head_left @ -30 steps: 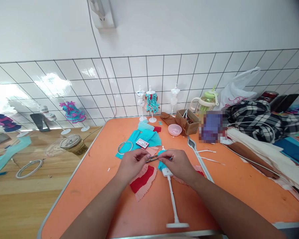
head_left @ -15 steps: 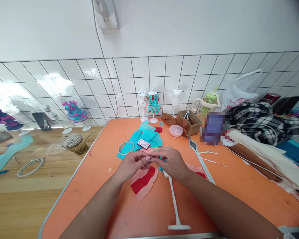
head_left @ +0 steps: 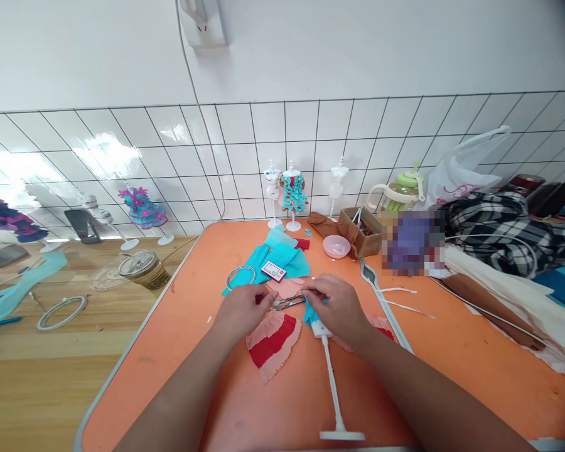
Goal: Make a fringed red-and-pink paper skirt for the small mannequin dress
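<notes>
My left hand (head_left: 247,311) is closed in a pinch; whatever its fingertips hold is too small to make out. To its right, my right hand (head_left: 336,307) also pinches, over a small dress form (head_left: 330,383) that lies with its round base toward me. Turquoise cloth (head_left: 312,312) wraps the form's upper part, partly hidden by the right hand. Between the hands are small metal scissors (head_left: 289,302), apparently lying on the table. Below them lies a pink and red fabric piece (head_left: 275,342); a similar piece (head_left: 381,325) shows beyond my right wrist.
Ahead lie turquoise fabric (head_left: 282,256), a small red and white box (head_left: 274,271) and a tape roll (head_left: 240,277). Farther back stand dress forms (head_left: 292,191), a pink bowl (head_left: 336,247) and a cardboard box (head_left: 361,232). A zipper strip (head_left: 386,307) runs along the right.
My hands have moved apart from where their fingertips met. The metal scissors and more of the turquoise cloth now show between them. The view has shifted slightly.
</notes>
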Tool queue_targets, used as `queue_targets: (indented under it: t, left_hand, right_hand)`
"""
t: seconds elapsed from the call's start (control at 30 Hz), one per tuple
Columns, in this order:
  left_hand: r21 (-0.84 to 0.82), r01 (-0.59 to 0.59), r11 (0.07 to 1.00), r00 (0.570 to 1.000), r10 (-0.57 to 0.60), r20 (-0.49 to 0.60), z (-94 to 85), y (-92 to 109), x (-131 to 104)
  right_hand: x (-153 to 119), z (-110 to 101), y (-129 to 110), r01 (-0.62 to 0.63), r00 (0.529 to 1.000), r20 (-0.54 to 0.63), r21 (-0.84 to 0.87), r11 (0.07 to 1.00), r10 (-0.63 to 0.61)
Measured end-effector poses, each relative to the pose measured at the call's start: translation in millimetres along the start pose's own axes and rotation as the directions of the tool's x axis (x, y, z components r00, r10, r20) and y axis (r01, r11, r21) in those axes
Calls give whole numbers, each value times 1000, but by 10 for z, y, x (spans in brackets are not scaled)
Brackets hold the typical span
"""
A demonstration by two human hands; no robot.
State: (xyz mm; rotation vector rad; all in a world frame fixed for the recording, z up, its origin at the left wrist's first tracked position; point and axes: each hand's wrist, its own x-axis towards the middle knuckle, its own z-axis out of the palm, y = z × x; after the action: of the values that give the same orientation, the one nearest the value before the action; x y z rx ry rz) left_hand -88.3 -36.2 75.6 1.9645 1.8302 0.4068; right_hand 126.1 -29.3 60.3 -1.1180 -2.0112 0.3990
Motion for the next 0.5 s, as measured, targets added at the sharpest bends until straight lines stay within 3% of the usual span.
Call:
queue_targets:
  t: [0.1,0.17,0.33,0.5]
  left_hand:
    - [147,154,977,978,-172,121,18,-84,49]
    - [222,193,956,966,-225,131,86,-108,69]
    - [220,154,963,973,-187,137,265,-119,101]
    - [183,158,970,976,-181,122,290,-161,145]
  right_hand:
    - [-2,-27,79,-41,998,56,98,994,36]
    - [-23,3,115,-77,993,102,159,984,61]
    - [-91,102,111,-240,968,155,325,915,199]
    - [-79,33,21,-392,916,248,379,838,317]
